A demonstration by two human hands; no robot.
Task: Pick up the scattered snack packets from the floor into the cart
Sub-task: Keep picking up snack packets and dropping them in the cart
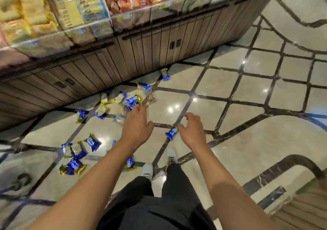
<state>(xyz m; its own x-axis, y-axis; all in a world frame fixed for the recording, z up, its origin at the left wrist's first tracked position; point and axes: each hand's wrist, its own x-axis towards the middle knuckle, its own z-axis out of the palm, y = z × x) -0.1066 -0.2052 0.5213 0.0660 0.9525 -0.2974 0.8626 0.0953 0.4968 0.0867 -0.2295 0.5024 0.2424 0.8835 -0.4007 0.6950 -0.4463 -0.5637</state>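
Head camera view, looking down past two bare forearms reaching forward over a shop floor. The left hand (136,123) is extended palm down with its fingers loosely stretched toward a cluster of packets, holding nothing. The right hand (192,129) hangs beside it, fingers relaxed and slightly curled, also holding nothing. A single blue and gold packet (172,132) lies on the floor between the two hands, appearing just beside the right hand's thumb.

More blue and gold snack packets (133,100) lie scattered on the glossy tiled floor (221,86) ahead of the left hand, close to the base of a wooden display counter (123,56). Another group of packets (75,156) sits to the left of the left forearm, and one lone packet (165,74) rests farther away against the counter's foot.

Below the arms are the person's dark trousers (159,203) and pale shoes (170,156). The counter's clear bins (88,14) hold packaged snacks in yellow, red and orange. A dark wheel (23,179) shows at the lower left edge, blurred.
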